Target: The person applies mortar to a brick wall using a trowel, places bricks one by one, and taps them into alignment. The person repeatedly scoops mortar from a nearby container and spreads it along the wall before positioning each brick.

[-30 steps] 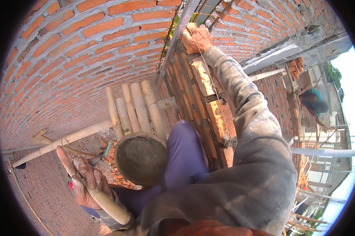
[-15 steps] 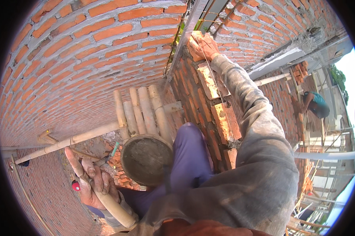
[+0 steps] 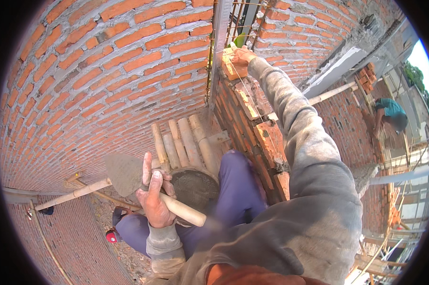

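Note:
My left hand (image 3: 158, 206) is wrapped round the wooden handle of a trowel (image 3: 124, 175), with a finger and thumb sticking out. The trowel's grey, mortar-coated blade points up and left, beside a round tub of wet mortar (image 3: 197, 189). At the far end of a low brick wall (image 3: 238, 128), my outstretched right hand (image 3: 243, 56) grips an orange brick (image 3: 234, 70) from above. That brick sits against an upright post (image 3: 217, 57). A thin string (image 3: 248, 95) runs along the wall top, past more bricks (image 3: 271, 140) laid in a row.
A tall brick wall (image 3: 105, 80) rises on the left. Bamboo poles (image 3: 190, 137) lie side by side beyond the tub, and a long bamboo pole (image 3: 76, 194) crosses at left. A person in a teal shirt (image 3: 391, 111) bends over at far right, below stacked bricks (image 3: 366, 77).
My left hand has swung up and right, turning the trowel so its blade shows. My right hand stays on the brick, its fingers shifted toward the far side. The view has shifted slightly.

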`<state>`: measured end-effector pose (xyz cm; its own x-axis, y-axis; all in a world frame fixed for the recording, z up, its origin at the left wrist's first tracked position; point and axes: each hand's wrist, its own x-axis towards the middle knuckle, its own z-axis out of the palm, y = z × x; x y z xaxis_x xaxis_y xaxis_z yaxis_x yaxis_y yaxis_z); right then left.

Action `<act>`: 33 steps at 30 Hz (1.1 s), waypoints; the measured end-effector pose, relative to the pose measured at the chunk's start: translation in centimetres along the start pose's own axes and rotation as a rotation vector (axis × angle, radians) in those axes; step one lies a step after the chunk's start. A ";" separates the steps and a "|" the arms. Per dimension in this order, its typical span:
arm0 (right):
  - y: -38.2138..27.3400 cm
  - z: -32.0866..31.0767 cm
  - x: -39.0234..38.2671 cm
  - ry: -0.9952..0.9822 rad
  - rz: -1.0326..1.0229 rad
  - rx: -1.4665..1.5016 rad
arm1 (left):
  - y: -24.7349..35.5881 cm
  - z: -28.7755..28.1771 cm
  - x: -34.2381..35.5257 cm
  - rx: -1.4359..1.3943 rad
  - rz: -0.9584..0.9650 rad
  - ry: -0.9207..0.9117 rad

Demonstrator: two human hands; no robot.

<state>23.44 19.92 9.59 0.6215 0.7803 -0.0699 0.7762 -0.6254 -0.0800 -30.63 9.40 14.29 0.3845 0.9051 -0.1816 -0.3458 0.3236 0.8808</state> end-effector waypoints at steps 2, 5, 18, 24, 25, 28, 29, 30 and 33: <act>-1.3 -4.4 -2.4 0.299 0.107 0.206 | -1.1 0.5 0.2 0.113 -0.085 -0.008; -5.3 -9.3 -10.4 0.727 -0.264 0.611 | -3.6 0.4 1.5 0.136 -0.155 -0.077; -17.1 7.3 -34.1 0.068 -0.271 1.129 | -6.5 -0.6 9.4 0.536 0.039 -0.346; -10.7 12.1 -32.5 -0.157 0.257 1.595 | -11.1 -11.5 12.6 1.774 -0.243 -0.167; -10.5 13.1 -31.8 -0.136 0.294 1.690 | -13.1 -14.0 13.1 1.731 -0.318 -0.216; -10.8 15.2 -29.0 -0.109 0.383 1.821 | -18.1 -20.7 16.5 1.698 -0.388 -0.306; -10.9 15.6 -27.9 -0.103 0.408 1.835 | -19.3 -22.5 17.7 1.763 -0.360 -0.293; -11.1 15.9 -27.0 -0.075 0.445 1.836 | -20.3 -23.9 19.0 1.833 -0.359 -0.269; -12.0 15.6 -24.1 -0.029 0.569 1.840 | -22.0 -24.9 21.4 1.955 -0.450 -0.410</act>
<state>-2.46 8.56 -3.31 0.7063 0.5253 -0.4745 -0.5483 -0.0180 -0.8361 -36.10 28.48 -19.79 0.3895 0.6701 -0.6319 0.8872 -0.4573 0.0618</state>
